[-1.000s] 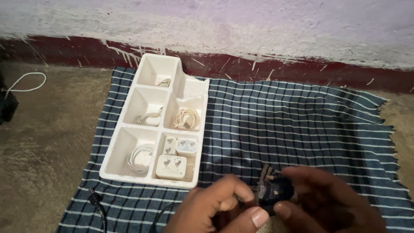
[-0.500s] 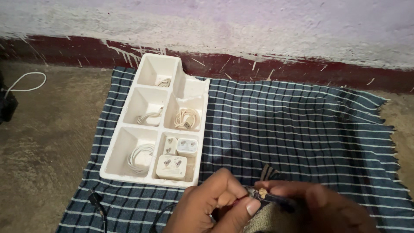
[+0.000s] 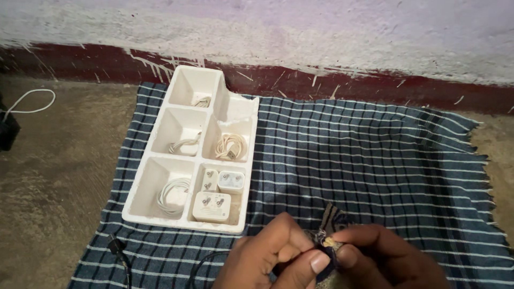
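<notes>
**Two hands pinch a small dark item over a striped cloth**

At the near edge, the left hand (image 3: 273,257) and the right hand (image 3: 383,257) meet over the cloth. Both are closed in a fingertip pinch around one small dark object (image 3: 327,249) with a pale, yellowish tip showing between the thumbs; what exactly it is cannot be told, as the fingers cover most of it. A bit of dark striped fabric or strap pokes up just behind the fingers.

Near left, a black cable (image 3: 126,262) with a plug end lies on the cloth, running off the bottom edge.

Under everything is a blue cloth (image 3: 375,160) with white checked stripes, spread on a bare concrete floor (image 3: 59,176).

Farther out and to the left, a white compartment tray (image 3: 241,115) sits on the cloth. Its near right cell holds three white chargers (image 3: 217,195), prongs up. The near left cell holds a coiled white cable (image 3: 172,195). The middle cells each hold another coiled cable, and the far cell a smaller one.

At the far left, off the cloth, a white cable loop (image 3: 29,101) lies on the floor beside a dark object at the frame edge.

Farthest back stands a wall (image 3: 321,32), pale above with a dark red band at its base.
</notes>
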